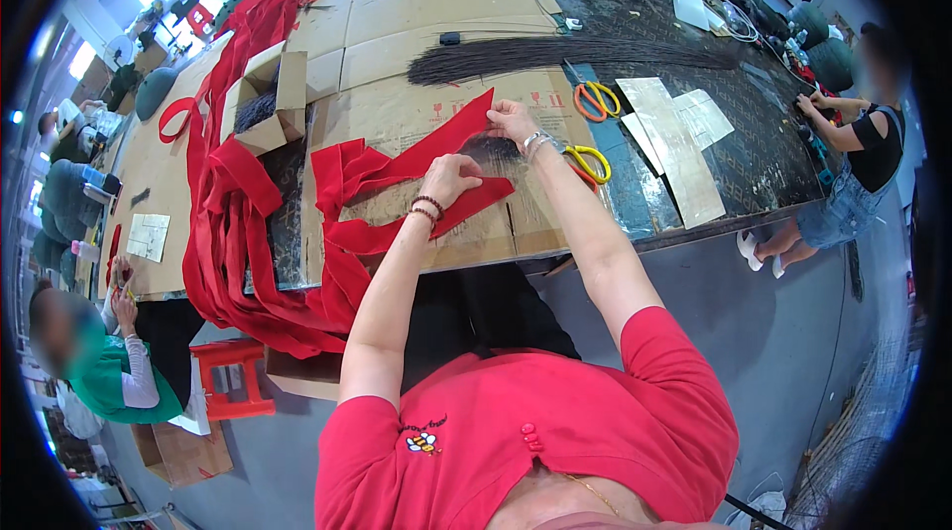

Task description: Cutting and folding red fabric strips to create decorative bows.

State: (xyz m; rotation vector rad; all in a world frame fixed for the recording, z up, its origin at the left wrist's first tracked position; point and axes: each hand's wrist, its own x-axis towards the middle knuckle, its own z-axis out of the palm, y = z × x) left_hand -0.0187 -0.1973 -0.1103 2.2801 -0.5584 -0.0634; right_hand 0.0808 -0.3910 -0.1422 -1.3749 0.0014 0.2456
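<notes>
My right hand pinches the pointed upper end of a wide red ribbon, which runs off to the left in folds. My left hand, with a beaded bracelet at the wrist, is closed just below. It lies over a second red strip that ends in a slanted cut. What its fingertips hold, if anything, is hidden. Right of my right hand lie scissors with yellow handles. A little farther off is another pair with orange and yellow handles.
A heap of red ribbon hangs over the table's near edge at left. Beside it stands an open carton. Dark thin wires lie across the far side. Pale sheets are at right. Co-workers stand at left and right, by a red stool.
</notes>
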